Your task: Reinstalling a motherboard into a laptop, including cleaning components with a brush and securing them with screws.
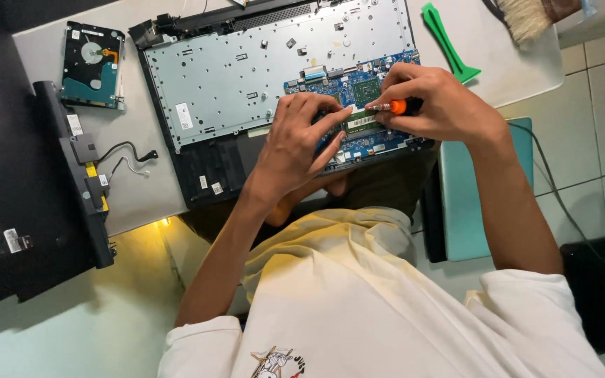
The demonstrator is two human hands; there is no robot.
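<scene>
An opened laptop (246, 77) lies on a white table, showing a silver metal plate and a blue circuit board (358, 80). My left hand (295, 143) rests on the board's front edge, with its fingertips touching a green memory module (362, 122). My right hand (435, 105) grips a small orange-handled screwdriver (395, 106), whose tip points left at the module. The two hands almost touch over the board. Part of the board is hidden under them.
A bare hard drive (92, 66) lies at the far left. A long black battery (78, 171) and a black bottom cover (1, 203) lie beside it, near loose small cables (131, 157). A green plastic pry tool (449, 42) and a brush (526, 17) sit upper right. A teal flat case (477, 196) is at the right.
</scene>
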